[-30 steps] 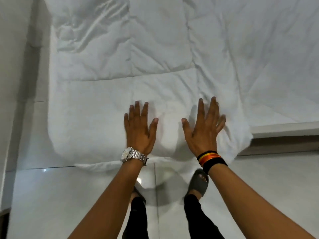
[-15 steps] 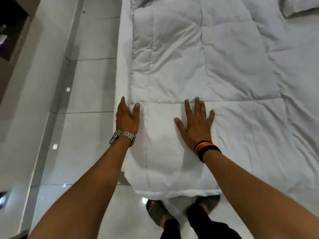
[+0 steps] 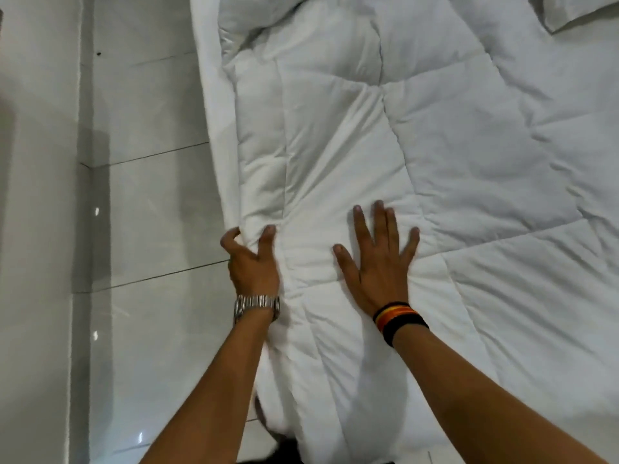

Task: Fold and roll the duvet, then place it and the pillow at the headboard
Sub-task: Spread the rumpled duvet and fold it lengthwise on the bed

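Hands at the duvet's left edge

Left hand [image 3: 252, 262] fingers [image 3: 268, 233] curl, gripping the white duvet [image 3: 418, 145] along the bed's left side; right hand [image 3: 380, 262] presses flat on it, fingers spread wide. A pillow [image 3: 576, 10] corner shows top right.

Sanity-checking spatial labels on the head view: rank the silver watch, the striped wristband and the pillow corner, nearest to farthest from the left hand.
1. Silver watch: on the left hand's own wrist, just below it.
2. Striped wristband: on the other wrist, to the right across the duvet.
3. Pillow corner: far top right of the bed.
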`<state>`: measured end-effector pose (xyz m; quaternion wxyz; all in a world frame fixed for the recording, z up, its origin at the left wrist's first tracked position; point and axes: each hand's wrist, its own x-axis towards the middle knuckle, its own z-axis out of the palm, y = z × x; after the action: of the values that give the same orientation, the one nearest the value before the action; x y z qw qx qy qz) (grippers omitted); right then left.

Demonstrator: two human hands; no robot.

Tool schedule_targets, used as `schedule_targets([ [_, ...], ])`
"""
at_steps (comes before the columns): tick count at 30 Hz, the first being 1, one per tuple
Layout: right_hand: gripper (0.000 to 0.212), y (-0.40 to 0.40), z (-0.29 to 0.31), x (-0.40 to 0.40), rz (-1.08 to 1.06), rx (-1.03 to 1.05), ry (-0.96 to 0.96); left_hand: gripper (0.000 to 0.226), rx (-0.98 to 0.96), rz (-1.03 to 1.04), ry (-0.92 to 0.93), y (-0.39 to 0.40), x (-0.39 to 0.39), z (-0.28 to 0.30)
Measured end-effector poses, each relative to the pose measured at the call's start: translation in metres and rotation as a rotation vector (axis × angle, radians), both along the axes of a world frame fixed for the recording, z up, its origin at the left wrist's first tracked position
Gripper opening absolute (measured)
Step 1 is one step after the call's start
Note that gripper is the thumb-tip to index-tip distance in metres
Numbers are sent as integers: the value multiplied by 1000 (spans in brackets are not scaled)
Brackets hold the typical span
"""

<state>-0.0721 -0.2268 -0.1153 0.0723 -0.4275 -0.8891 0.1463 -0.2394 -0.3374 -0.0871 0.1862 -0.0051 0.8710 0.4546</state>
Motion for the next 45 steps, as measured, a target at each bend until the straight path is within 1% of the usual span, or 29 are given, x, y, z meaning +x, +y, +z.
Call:
schedule_targets([
  [3, 74, -18, -19, -18, -37, 16, -139, 70, -23, -89, -53, -21, -12, -5],
  [4, 74, -17, -22, -23, -79, 4, -148, 71, -13, -123, -78, -16, -20, -5],
  [6, 77, -6, -14, -18, -111, -39, -125, 73, 3, -80, -92, -3, -26, 3],
  [8, 80, -3, -3, -37, -197, -66, -82, 73, 92, -67, -159, 22, -64, 12],
  [9, 82, 1, 5, -58, -247, -63, -46, 76, 160, -35, -238, 43, -96, 13],
  [10, 82, 6, 15, -81, -275, -56, -2, 85, 245, 32, -378, 67, -131, 10],
  [12, 81, 22, 37, -140, -311, -28, 92, 127, 407, 145, -750, 115, -199, 6],
  [13, 79, 34, 47, -171, -331, -15, 148, 141, 438, 161, -894, 137, -223, 5],
  [14, 77, 45, 56, -203, -348, -11, 193, 138, 420, 97, -934, 154, -241, 8],
  [16, 73, 63, 68, -251, -375, -11, 238, 101, 418, -145, -882, 175, -251, 35],
  [17, 71, 71, 73, -269, -389, -19, 236, 85, 429, -199, -856, 183, -255, 55],
  [18, 70, 76, 76, -282, -402, -31, 224, 78, 418, -248, -818, 189, -257, 67],
  [19, 69, 79, 79, -293, -412, -39, 219, 79, 407, -255, -771, 194, -263, 68],
  [21, 67, 76, 82, -302, -395, -16, 235, 89, 489, -139, -607, 194, -285, 65],
  [23, 66, 67, 71, -306, -318, -5, 171, 95, 554, -117, -466, 180, -315, 58],
  [24, 68, 61, 59, -306, -273, -47, 72, 95, 534, -171, -414, 169, -326, 54],
  [26, 78, 49, 34, -301, -223, -200, -152, 95, 420, -323, -370, 150, -334, 41],
  [27, 83, 45, 23, -301, -229, -259, -206, 96, 355, -380, -357, 144, -337, 32],
  [28, 85, 45, 16, -304, -247, -282, -212, 98, 294, -425, -324, 141, -342, 28],
  [29, 84, 47, 16, -309, -273, -275, -178, 100, 258, -436, -266, 141, -348, 29],
  [32, 74, 67, 33, -327, -332, -114, 17, 113, 218, -453, 1, 159, -369, 37],
  [34, 70, 95, 45, -347, -370, -11, 118, 121, 214, -494, 150, 187, -382, 46],
  [36, 69, 136, 57, -369, -409, 34, 184, 134, 221, -555, 240, 229, -392, 59],
  [39, 68, 205, 65, -398, -412, 76, 186, 154, 185, -625, 286, 309, -402, 69],
  [40, 69, 222, 64, -402, -403, 60, 160, 159, 160, -650, 279, 328, -404, 69],
  [41, 71, 264, 51, -425, -414, 9, 112, 162, 106, -671, 218, 378, -423, 55],
  [42, 73, 296, 40, -446, -444, -57, 57, 162, 58, -674, 135, 417, -441, 45],
  [43, 77, 292, 36, -445, -442, -71, 7, 159, 47, -683, 91, 416, -441, 48],
  [45, 81, 292, 27, -447, -433, -125, -42, 140, 113, -675, 68, 427, -452, 53],
])
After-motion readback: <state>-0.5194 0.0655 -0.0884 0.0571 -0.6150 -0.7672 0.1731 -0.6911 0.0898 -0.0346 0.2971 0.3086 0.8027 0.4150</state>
